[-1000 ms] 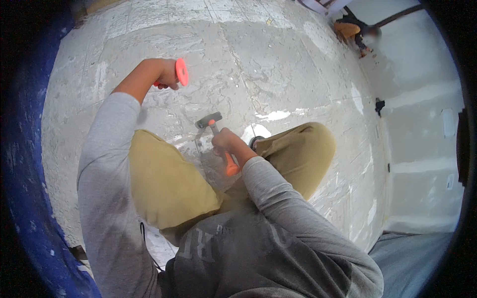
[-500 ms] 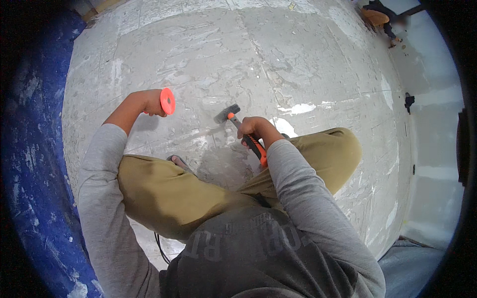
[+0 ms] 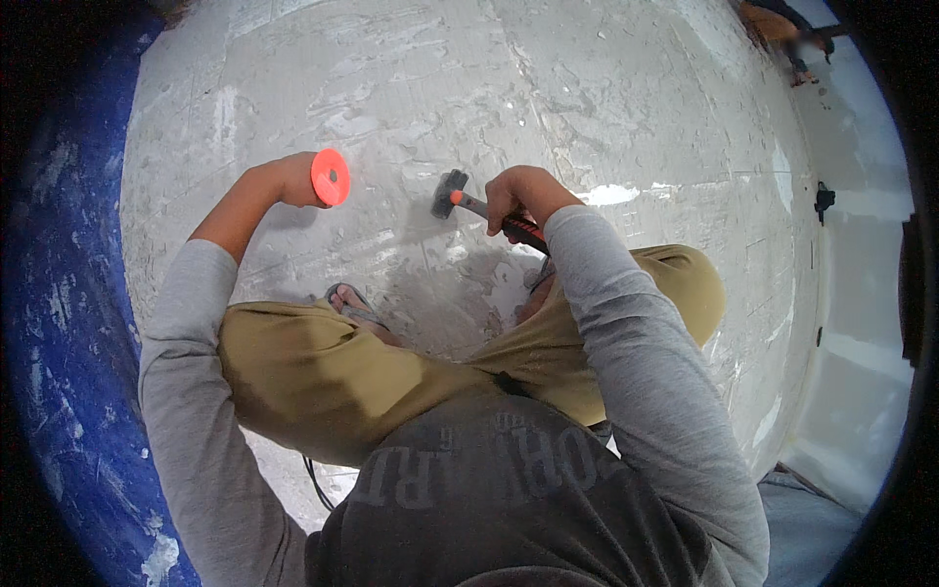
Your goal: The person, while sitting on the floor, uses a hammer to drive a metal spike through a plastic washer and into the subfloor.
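My left hand (image 3: 297, 180) is closed around a chisel, seen almost end-on. Its round orange hand guard (image 3: 323, 179) hides the grip, and the grey striking end (image 3: 334, 176) shows in the disc's middle. The chisel's tip is out of sight. In my right hand (image 3: 515, 193) is a club hammer, gripped by its black and orange handle (image 3: 525, 233). The dark steel hammer head (image 3: 449, 194) is over the floor, to the right of the guard and apart from it.
Under me is a scraped grey floor (image 3: 411, 108) with pale patches and ridges. A blue sheet (image 3: 68, 293) runs along the left. My bent legs (image 3: 323, 372) and sandalled foot (image 3: 354, 301) are close below. At the far right, another person (image 3: 787, 34) is by the pale wall (image 3: 861, 264).
My right hand and the hammer have moved farther from my body, and the handle now lies flatter. My left hand with the chisel has shifted slightly away too.
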The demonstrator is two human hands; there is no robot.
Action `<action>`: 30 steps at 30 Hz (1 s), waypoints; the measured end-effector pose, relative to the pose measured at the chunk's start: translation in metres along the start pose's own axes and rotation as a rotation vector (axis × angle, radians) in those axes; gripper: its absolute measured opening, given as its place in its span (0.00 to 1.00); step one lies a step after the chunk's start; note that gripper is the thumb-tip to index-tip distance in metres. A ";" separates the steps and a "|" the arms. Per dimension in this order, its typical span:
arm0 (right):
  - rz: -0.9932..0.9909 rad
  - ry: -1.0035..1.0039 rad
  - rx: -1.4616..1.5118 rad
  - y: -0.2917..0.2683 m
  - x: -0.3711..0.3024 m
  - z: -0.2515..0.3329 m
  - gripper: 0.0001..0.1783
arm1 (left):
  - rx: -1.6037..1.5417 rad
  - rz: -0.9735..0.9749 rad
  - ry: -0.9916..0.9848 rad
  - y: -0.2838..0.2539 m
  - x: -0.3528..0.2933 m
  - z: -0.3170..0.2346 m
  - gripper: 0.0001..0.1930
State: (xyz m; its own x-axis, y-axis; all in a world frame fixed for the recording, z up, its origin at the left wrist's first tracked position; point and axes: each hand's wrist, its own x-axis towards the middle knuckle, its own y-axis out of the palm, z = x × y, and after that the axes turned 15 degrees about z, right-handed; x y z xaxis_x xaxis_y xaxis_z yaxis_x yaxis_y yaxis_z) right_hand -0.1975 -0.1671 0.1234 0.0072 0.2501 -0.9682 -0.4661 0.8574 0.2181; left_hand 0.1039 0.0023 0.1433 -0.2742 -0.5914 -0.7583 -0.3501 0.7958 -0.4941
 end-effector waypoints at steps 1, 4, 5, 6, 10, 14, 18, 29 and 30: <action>-0.008 0.009 0.003 -0.005 -0.001 -0.004 0.20 | 0.027 -0.010 0.045 0.001 0.004 -0.002 0.12; 0.040 0.045 -0.071 -0.022 0.000 -0.003 0.20 | 0.051 0.036 0.184 0.014 0.019 -0.009 0.12; 0.015 0.039 -0.133 -0.023 -0.003 0.005 0.20 | 0.040 0.052 0.225 0.021 0.020 -0.009 0.12; 0.000 0.036 -0.179 -0.026 -0.012 0.007 0.20 | 0.010 0.060 0.221 0.020 0.027 -0.019 0.12; 0.056 0.065 -0.112 -0.041 -0.002 -0.008 0.21 | -0.077 -0.029 0.290 0.020 0.066 -0.044 0.12; 0.070 0.048 -0.118 -0.048 -0.003 -0.010 0.22 | -0.055 0.006 0.235 0.037 0.113 -0.044 0.14; 0.070 0.031 -0.153 -0.044 -0.012 -0.002 0.22 | -0.053 0.087 0.081 0.065 0.163 -0.051 0.17; 0.173 0.018 -0.200 -0.070 0.004 -0.003 0.24 | 0.066 -0.204 0.108 0.057 0.067 0.059 0.16; 0.172 0.012 -0.186 -0.073 0.007 -0.008 0.24 | 0.058 0.103 -0.118 0.043 0.046 0.060 0.15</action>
State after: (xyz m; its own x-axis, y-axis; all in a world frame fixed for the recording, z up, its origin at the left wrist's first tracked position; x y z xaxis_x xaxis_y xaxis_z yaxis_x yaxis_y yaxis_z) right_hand -0.1709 -0.2314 0.0996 -0.0962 0.3787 -0.9205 -0.6144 0.7050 0.3542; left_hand 0.1304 0.0174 0.0615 -0.1982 -0.4895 -0.8492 -0.2722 0.8598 -0.4321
